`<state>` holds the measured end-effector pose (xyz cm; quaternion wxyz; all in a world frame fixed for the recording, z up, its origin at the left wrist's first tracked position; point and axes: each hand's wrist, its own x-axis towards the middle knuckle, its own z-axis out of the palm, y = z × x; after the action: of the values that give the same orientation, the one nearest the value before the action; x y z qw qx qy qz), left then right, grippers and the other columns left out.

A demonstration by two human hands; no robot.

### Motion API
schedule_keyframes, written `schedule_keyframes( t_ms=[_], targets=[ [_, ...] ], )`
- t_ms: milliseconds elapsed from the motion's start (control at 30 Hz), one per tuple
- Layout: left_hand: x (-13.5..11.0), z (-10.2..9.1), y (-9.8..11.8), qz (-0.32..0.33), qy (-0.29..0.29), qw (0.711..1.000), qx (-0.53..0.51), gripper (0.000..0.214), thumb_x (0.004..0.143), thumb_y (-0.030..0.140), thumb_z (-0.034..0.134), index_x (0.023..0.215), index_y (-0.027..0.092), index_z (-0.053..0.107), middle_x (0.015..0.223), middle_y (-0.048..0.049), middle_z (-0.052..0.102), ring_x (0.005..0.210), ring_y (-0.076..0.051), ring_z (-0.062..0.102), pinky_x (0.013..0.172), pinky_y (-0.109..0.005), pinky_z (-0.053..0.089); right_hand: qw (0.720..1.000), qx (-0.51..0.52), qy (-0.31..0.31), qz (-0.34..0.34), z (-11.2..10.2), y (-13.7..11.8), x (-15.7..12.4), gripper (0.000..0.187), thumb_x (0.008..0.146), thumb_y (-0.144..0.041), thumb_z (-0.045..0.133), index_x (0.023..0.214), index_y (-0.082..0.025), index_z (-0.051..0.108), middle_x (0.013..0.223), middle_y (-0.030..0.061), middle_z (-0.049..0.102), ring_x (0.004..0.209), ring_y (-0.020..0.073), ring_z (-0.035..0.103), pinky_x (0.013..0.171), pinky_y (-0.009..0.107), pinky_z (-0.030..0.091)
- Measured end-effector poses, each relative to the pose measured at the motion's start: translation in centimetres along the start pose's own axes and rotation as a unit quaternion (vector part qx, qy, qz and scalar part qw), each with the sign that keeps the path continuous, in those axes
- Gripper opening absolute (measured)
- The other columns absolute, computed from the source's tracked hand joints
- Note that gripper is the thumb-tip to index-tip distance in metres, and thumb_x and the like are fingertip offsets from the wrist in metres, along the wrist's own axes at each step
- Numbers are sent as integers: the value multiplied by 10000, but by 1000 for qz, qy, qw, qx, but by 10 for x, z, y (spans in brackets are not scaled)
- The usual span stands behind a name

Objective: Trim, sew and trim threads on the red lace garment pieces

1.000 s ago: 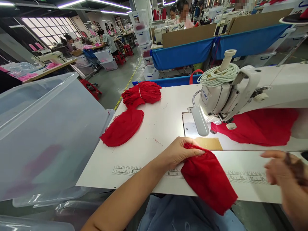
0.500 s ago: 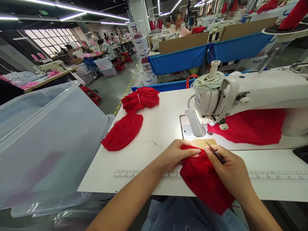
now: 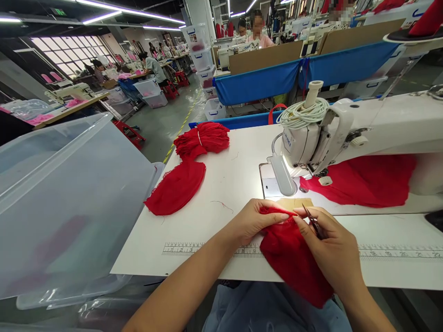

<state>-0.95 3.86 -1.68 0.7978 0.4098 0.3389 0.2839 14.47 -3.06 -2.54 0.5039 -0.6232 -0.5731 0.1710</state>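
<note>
A red fabric piece hangs over the table's front edge toward my lap. At its upper edge my left hand is closed, pinching the cloth between thumb and fingers. My right hand pinches the same edge a little to the right, thumb against forefinger. Tucked in that hand is a pair of dark, pointed thread snips, tips up and slightly apart. Just beyond the hands lies a tan patch beside the sewing machine. More red fabric lies under the machine's arm.
To the left on the white table sit a tied red fabric bundle and a single red piece. A printed ruler runs along the front. A large translucent bin stands at the left. Other people work at machines farther back.
The tips of the snips have swung slightly right and up and now show apart. My right fingers have shifted a little on the cloth edge. My left hand keeps its pinch.
</note>
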Motion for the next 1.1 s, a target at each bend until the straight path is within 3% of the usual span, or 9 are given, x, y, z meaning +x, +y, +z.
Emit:
schedule_keyframes(
  t_ms=[167,300,500,733,800,867,933,1100],
  targets=[
    [0,-1,-1,3,-3,1000,-2,298,600,328,865,775,119,744,749,-47,689,694,-115,593,682,-233,432,999,20,-35,17,2,3,0,195,874,-400,568,840,-235,667,887,23,705,704,161,627,583,232,478],
    [2,-4,0,-3,24,999,33,331,637,399,834,707,120,670,620,-2,596,559,-77,493,545,-210,346,995,20,-59,81,1,2,2,294,877,-465,528,709,-235,597,578,-23,588,497,143,517,462,227,412],
    [3,-3,3,36,47,998,28,458,638,488,814,576,137,526,520,52,452,484,-39,352,488,-199,248,992,29,-55,106,-1,0,5,332,850,-526,505,711,-230,558,565,-26,503,496,142,457,451,230,401],
    [4,0,-1,-16,2,1000,3,367,578,384,872,661,101,653,622,-9,595,568,-81,509,550,-216,354,991,15,-57,122,-2,3,6,352,847,-541,499,696,-228,552,546,-33,484,483,139,460,450,232,401],
    [4,-1,-2,-18,8,1000,-2,352,581,370,871,668,100,662,624,-9,597,565,-79,509,538,-211,354,993,-6,-40,107,-1,7,3,331,859,-532,499,774,-225,592,642,-5,595,556,163,557,508,247,450],
    [4,-3,-2,-21,11,1000,-7,348,588,369,867,673,98,666,622,-7,593,560,-76,504,526,-209,351,996,-56,-11,63,-2,11,-3,341,880,-524,493,960,-222,630,892,50,693,762,209,653,622,280,502],
    [4,-4,-3,-24,9,1000,-16,350,586,371,868,691,98,675,639,-14,604,573,-82,516,538,-213,372,992,-123,12,4,-3,14,-9,381,926,-503,450,1126,-223,612,1085,79,684,928,231,658,683,301,510],
    [6,-4,-3,-35,15,999,-23,344,588,360,865,682,96,665,622,-9,598,537,-68,503,508,-199,354,969,-233,33,-73,-2,13,-23,342,993,-456,396,1127,-225,609,1016,46,703,850,208,667,575,277,459]
  ],
)
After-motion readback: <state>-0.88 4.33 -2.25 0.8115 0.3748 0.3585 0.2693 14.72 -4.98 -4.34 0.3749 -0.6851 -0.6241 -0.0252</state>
